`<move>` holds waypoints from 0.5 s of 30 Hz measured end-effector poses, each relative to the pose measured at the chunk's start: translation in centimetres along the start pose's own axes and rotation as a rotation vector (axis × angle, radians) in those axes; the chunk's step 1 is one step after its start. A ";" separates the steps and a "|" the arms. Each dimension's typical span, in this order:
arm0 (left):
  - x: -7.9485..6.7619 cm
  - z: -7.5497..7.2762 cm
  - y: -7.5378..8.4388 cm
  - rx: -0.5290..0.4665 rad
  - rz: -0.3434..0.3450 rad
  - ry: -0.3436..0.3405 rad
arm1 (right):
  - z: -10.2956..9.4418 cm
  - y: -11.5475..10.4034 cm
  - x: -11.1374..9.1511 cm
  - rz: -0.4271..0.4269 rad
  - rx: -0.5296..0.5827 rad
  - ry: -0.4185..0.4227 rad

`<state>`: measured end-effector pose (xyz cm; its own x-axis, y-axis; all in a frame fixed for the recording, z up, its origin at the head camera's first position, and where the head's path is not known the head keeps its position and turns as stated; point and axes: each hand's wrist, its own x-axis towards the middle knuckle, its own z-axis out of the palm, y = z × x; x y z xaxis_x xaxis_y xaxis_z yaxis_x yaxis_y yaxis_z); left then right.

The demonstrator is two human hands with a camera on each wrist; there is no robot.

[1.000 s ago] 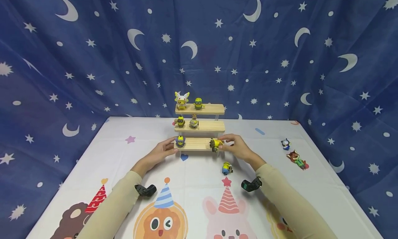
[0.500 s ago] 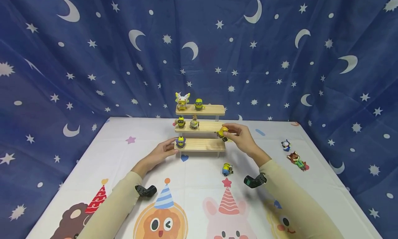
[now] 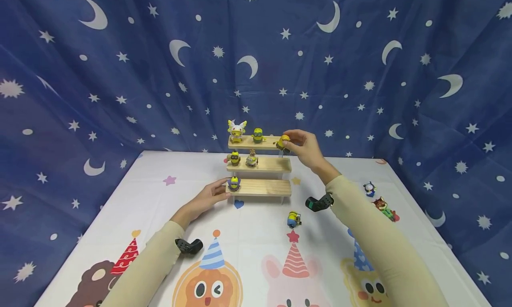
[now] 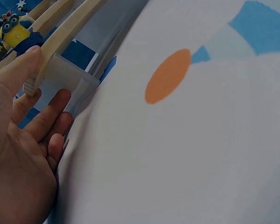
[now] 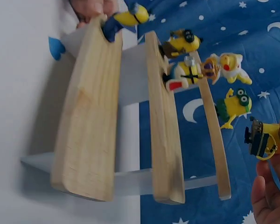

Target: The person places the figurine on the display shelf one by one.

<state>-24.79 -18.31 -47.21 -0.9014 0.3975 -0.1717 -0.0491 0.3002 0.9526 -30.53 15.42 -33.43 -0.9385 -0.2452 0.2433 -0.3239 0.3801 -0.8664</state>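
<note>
A three-tier wooden display stand (image 3: 264, 187) stands on the table. My left hand (image 3: 206, 199) pinches the left end of its lowest plank, thumb over the edge and forefinger beneath, as the left wrist view shows. In the head view, my right hand (image 3: 308, 150) holds a yellow minion figurine (image 5: 266, 140) between thumb and fingers, at the right end of the top plank. That plank also bears a white-hooded yellow figurine (image 3: 237, 131) and a green-and-yellow minion (image 3: 258, 135). Two minions (image 3: 234, 158) stand on the middle plank's left half. A purple-caped minion (image 3: 234, 183) stands on the bottom plank.
A blue-and-yellow minion (image 3: 294, 219) lies on the table in front of the stand. Off to the right are a small blue-and-white figurine (image 3: 370, 189) and a fox figurine (image 3: 385, 209). Behind the table hangs a blue curtain (image 3: 160, 76) with moons and stars.
My right hand has lifted the minion figurine from the right end of the bottom plank, past the middle one, up to the top plank. My left hand stays at the bottom plank's end.
</note>
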 end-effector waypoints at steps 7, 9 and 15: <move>0.1 -0.1 0.0 0.002 0.001 0.001 | 0.4 -0.4 2.5 -0.003 -0.098 0.027; 0.1 -0.1 0.1 -0.001 0.003 0.000 | 0.6 -0.3 3.0 0.010 -0.118 0.026; 0.0 0.0 0.1 -0.006 0.003 -0.005 | 1.2 -0.3 4.0 0.033 -0.164 0.006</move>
<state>-24.78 -18.28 -47.08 -0.8992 0.4029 -0.1706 -0.0492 0.2943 0.9544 -34.07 13.28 -32.71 -0.9495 -0.2247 0.2192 -0.3077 0.5287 -0.7910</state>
